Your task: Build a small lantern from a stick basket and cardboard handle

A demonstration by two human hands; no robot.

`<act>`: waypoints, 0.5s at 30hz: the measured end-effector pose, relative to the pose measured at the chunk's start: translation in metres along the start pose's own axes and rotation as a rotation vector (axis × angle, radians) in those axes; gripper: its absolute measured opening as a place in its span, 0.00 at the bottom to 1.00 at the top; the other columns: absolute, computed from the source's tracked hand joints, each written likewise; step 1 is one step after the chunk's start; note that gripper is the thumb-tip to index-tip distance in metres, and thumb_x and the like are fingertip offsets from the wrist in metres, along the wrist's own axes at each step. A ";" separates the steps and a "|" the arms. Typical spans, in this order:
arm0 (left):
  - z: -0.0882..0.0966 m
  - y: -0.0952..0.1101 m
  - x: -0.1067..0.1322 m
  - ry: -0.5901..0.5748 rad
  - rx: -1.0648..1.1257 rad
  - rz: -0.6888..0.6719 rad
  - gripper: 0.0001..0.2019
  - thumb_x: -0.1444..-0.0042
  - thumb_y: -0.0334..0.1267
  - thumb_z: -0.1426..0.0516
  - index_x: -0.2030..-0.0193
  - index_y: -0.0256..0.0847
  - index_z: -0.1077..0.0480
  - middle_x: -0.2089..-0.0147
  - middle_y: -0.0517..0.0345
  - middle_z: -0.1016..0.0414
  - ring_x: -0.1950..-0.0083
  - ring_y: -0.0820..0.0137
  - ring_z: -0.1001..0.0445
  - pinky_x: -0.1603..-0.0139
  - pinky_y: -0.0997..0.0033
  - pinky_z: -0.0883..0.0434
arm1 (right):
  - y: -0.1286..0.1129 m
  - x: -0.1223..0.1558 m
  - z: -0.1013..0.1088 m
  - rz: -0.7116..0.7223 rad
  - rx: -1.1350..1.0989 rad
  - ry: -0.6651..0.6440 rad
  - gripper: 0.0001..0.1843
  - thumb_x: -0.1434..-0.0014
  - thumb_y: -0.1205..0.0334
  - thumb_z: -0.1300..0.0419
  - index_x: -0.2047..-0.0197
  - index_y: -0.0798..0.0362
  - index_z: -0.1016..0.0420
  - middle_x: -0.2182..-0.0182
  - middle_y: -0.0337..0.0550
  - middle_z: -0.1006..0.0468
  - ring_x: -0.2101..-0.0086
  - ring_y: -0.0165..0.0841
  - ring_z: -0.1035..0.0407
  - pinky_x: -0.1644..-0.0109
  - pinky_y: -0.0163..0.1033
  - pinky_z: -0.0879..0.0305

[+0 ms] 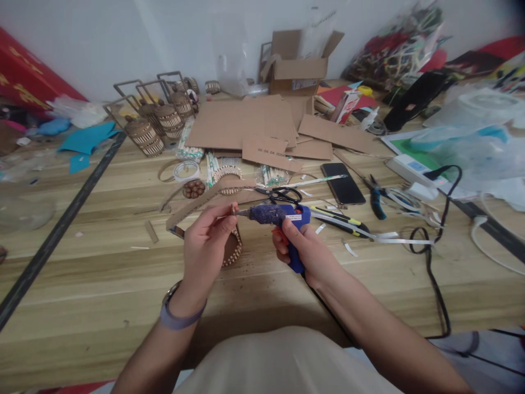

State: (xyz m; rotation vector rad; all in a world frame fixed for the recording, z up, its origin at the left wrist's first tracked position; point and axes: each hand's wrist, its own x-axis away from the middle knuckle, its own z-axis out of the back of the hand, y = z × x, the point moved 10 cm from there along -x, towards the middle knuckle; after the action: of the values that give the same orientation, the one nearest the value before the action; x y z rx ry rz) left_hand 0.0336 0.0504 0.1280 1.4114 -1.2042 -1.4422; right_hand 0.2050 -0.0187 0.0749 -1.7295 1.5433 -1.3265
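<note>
My right hand is wrapped around the handle of a blue hot glue gun, with fingers at its orange trigger. The gun's nozzle points left, and a long glue stick trails from its back. Close to the nozzle tip, my left hand pinches a tiny piece between thumb and fingertips; what it is stays too small to make out. Partly hidden behind that hand is a round brown piece edged with short pale segments. A curved cardboard strip with a handle-like shape lies just beyond.
Black scissors, a phone, pliers and a yellow-black cutter lie beyond the gun. Cardboard sheets, a bowl of brown beads and several small lidded barrels stand farther back. A black cord runs at right.
</note>
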 end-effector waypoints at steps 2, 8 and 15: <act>0.000 0.001 0.000 -0.001 -0.001 0.001 0.11 0.44 0.45 0.32 0.56 0.44 0.18 0.54 0.55 0.16 0.50 0.63 0.19 0.46 0.65 0.24 | 0.001 0.000 0.001 0.000 -0.004 0.003 0.34 0.62 0.31 0.26 0.74 0.52 0.33 0.80 0.32 0.36 0.80 0.23 0.47 0.79 0.31 0.51; -0.001 0.003 0.001 -0.015 0.017 -0.027 0.09 0.42 0.42 0.33 0.56 0.45 0.18 0.55 0.57 0.16 0.51 0.66 0.20 0.46 0.68 0.24 | 0.003 0.000 0.002 0.000 0.006 0.003 0.34 0.61 0.31 0.26 0.75 0.51 0.34 0.81 0.31 0.38 0.80 0.23 0.48 0.80 0.30 0.50; -0.001 0.005 -0.001 -0.019 0.052 -0.062 0.07 0.42 0.40 0.33 0.56 0.47 0.18 0.56 0.60 0.16 0.52 0.70 0.19 0.49 0.74 0.24 | 0.005 0.000 0.003 0.006 0.009 0.004 0.34 0.61 0.31 0.27 0.76 0.51 0.36 0.81 0.30 0.39 0.80 0.23 0.49 0.81 0.30 0.50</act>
State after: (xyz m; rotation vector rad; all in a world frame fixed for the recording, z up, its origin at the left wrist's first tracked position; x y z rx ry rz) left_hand 0.0346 0.0494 0.1334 1.4848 -1.2280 -1.4791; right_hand 0.2054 -0.0202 0.0695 -1.7158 1.5412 -1.3329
